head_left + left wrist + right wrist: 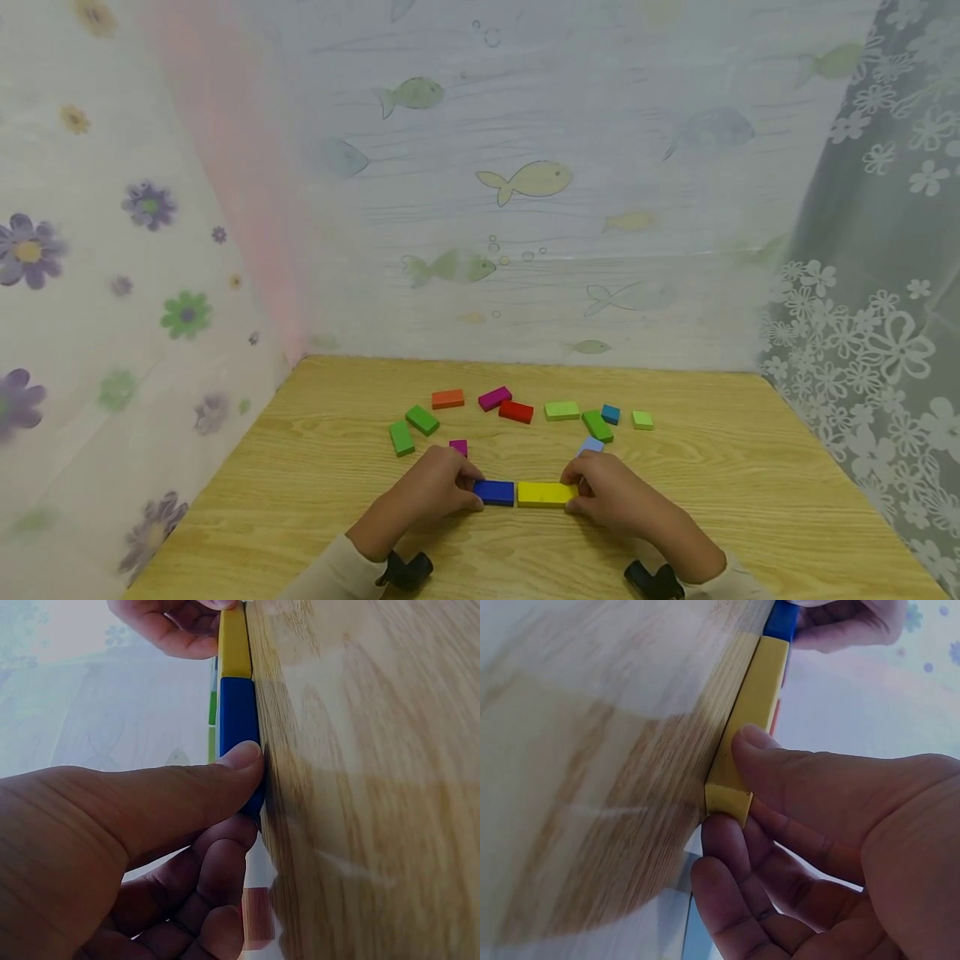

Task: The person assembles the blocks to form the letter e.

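A blue block and a longer yellow block lie end to end on the wooden table, in one line. My left hand pinches the outer end of the blue block between thumb and fingers. At the opposite end, my right hand grips the yellow block the same way. The left wrist view shows the thumb on the near face of the blue block, whose end meets the yellow one. In the right wrist view the thumb presses the yellow block's near face, fingers around its end.
Behind the hands several loose blocks form a rough arc, among them a red block, an orange block and a green block. A magenta block is partly hidden by my left hand, a light blue block by my right.
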The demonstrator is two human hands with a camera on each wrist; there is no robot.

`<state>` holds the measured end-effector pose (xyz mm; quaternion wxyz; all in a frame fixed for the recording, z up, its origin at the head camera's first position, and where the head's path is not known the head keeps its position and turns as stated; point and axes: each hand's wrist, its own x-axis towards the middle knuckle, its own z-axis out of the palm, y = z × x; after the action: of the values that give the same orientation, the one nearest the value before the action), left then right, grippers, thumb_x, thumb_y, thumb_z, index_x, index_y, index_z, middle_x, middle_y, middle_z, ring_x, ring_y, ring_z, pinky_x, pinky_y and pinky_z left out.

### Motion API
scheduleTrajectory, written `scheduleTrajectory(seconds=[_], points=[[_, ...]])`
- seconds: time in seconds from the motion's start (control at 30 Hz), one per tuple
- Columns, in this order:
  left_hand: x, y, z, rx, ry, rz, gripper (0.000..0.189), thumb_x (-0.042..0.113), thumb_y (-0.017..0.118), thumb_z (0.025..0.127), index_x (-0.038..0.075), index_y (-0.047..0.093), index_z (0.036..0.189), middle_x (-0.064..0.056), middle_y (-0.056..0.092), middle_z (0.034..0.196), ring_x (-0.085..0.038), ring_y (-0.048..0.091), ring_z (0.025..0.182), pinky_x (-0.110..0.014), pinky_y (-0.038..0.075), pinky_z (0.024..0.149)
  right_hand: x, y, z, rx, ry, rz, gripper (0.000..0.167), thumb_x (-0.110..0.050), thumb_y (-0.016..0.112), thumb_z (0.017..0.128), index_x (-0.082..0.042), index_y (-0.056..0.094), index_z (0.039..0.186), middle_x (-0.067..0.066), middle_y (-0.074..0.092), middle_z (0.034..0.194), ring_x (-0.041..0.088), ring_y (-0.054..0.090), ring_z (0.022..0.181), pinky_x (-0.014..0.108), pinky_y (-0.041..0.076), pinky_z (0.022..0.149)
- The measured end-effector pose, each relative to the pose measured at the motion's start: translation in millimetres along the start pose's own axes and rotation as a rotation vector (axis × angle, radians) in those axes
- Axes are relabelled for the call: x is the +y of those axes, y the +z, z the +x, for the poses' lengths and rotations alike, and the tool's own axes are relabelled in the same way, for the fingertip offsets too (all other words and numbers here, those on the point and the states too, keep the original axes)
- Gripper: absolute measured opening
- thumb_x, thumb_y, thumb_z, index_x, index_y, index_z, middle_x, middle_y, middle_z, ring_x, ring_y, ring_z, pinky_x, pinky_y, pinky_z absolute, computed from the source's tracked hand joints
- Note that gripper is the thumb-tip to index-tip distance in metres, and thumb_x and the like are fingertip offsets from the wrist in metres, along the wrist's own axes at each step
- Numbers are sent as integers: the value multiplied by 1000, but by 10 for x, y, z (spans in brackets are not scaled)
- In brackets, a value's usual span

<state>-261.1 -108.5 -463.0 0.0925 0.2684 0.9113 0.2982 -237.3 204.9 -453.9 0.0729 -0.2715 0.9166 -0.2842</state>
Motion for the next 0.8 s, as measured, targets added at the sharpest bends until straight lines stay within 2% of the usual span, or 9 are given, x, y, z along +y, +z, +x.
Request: scheduleTrajectory(seconds=[0.8], points=[[10,17,-5,1,7,-16,30,24,89,83,12,82,109,14,67,78,-2,59,71,-20,52,66,-31,12,-8,-2,-14,4,23,-16,83,88,-8,73,108,-1,64,99,5,56,81,24,52,70]])
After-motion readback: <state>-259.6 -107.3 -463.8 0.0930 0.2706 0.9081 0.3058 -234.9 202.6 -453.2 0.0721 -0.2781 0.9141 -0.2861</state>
